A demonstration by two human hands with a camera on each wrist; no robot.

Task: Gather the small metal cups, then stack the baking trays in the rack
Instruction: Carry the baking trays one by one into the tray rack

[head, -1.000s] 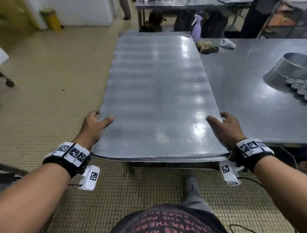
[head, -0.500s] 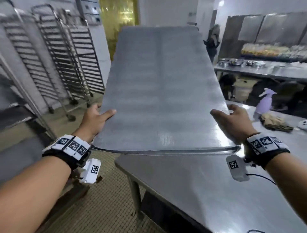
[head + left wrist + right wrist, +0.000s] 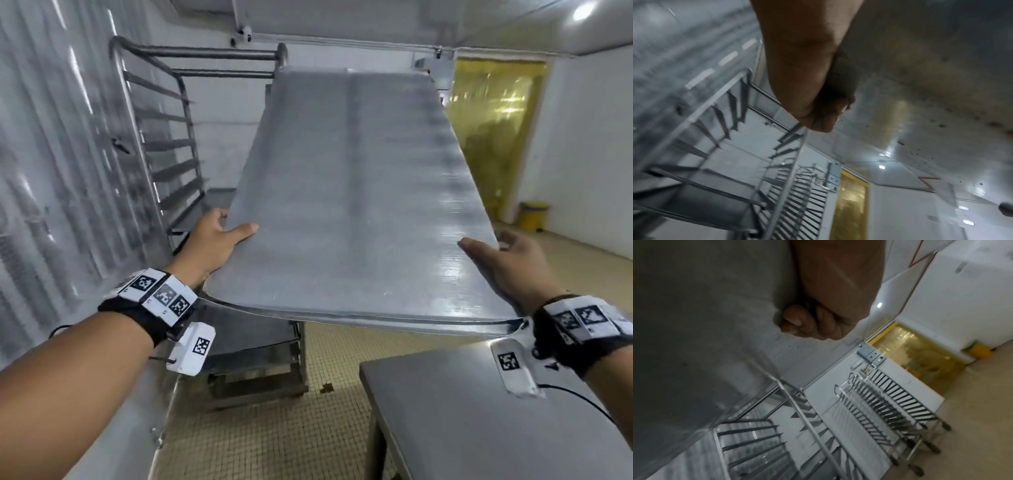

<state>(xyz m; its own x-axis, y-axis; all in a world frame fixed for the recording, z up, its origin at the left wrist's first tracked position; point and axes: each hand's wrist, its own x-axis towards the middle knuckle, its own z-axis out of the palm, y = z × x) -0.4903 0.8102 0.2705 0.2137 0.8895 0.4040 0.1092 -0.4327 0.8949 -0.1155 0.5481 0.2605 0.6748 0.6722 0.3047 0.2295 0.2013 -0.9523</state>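
I hold a large flat metal baking tray (image 3: 349, 192) level in front of me, its far end raised toward the top of a tall steel rack (image 3: 161, 113). My left hand (image 3: 219, 236) grips the tray's left edge, thumb on top and fingers curled underneath (image 3: 822, 116). My right hand (image 3: 500, 260) grips the right edge the same way, fingers curled under the tray (image 3: 807, 322). The tray's underside (image 3: 920, 73) fills the wrist views. The rack's slide rails (image 3: 719, 123) stand to the left and ahead. No small cups are in sight.
A steel table corner (image 3: 479, 411) lies below my right wrist. Trays sit on the rack's lower shelves (image 3: 246, 346). More wheeled racks (image 3: 890, 402) line the white wall. A yellow strip-curtain doorway (image 3: 493, 137) and a yellow bin (image 3: 532, 216) are at the right. Tiled floor (image 3: 267, 438) runs between.
I have turned left, away from the work table, carrying the tray. The rack that stood off to the left is now straight ahead and close, with the tray's far end near its top.
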